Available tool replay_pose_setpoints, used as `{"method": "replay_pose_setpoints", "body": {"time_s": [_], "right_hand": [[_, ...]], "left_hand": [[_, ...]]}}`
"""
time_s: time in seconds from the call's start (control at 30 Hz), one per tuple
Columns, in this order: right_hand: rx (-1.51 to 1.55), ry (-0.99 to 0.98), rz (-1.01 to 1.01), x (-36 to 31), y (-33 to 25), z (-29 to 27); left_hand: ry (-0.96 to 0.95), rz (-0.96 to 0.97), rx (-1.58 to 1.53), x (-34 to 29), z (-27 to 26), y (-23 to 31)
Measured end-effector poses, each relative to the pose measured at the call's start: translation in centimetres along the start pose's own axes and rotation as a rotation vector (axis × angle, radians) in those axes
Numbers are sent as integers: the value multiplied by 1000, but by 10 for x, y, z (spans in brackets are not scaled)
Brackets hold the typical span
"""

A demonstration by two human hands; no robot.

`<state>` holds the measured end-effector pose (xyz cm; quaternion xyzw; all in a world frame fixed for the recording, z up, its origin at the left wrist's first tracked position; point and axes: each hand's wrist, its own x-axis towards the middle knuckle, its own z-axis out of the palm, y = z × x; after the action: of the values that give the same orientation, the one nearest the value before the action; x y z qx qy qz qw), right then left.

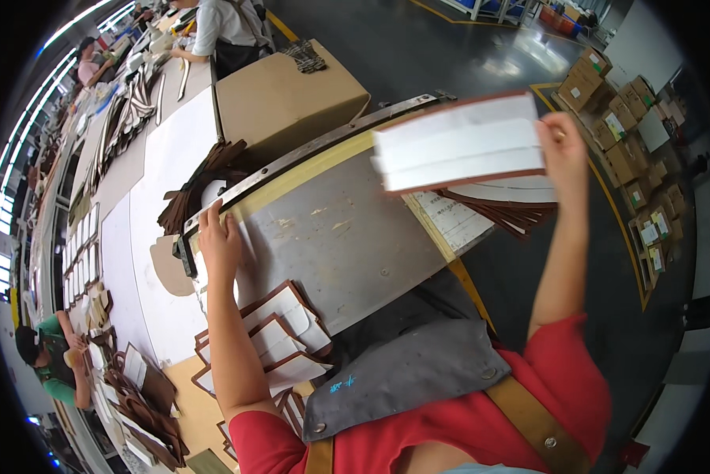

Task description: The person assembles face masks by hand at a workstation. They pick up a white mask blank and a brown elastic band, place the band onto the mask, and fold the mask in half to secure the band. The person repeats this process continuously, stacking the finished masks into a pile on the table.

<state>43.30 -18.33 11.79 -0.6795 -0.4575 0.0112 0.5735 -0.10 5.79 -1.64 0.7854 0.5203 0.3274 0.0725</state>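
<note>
My right hand [562,150], raised at the right, is closed on the end of a white panel with brown edging [458,146]. The panel is held up above the far right part of a grey metal plate [315,245] and is slightly blurred. My left hand [219,246] lies at the left end of that plate, by a metal bar [315,158], its fingers stretched out. Beneath the raised panel, a fanned stack of brown-edged pieces [505,207] partly shows. More white, brown-edged panels [280,340] lie overlapping beside my left forearm.
A large cardboard box [284,99] stands beyond the bar, with small metal parts [304,57] on it. Dark brown strips [201,186] hang in a bundle near the bar. Co-workers sit along the long table at left. Stacked cartons [627,134] stand on the right.
</note>
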Motion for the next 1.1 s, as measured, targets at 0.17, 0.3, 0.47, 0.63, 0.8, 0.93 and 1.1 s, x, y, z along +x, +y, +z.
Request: {"method": "replay_pose_setpoints", "body": {"time_s": [0.17,0.3,0.47,0.63,0.8,0.93,1.1], "right_hand": [[-379,-93,234,-2,51,-80],[-758,87,-264,-26,14,-33],[-597,-645,-389,-69,-26,46],[-722,-443,-305,-77,29,65],[-815,-439,-296,-68,32,102],[-652,-417,-335,-59,22,106],[-95,-401,-620,-84,-61,168]], "left_hand": [[-13,-5,8,9,2,-2],[0,-12,40,20,8,-8],[65,13,8,23,5,-22],[66,39,-30,26,17,-19],[20,30,0,20,13,-12],[104,88,-35,18,12,-15],[133,37,-79,22,4,0]]}}
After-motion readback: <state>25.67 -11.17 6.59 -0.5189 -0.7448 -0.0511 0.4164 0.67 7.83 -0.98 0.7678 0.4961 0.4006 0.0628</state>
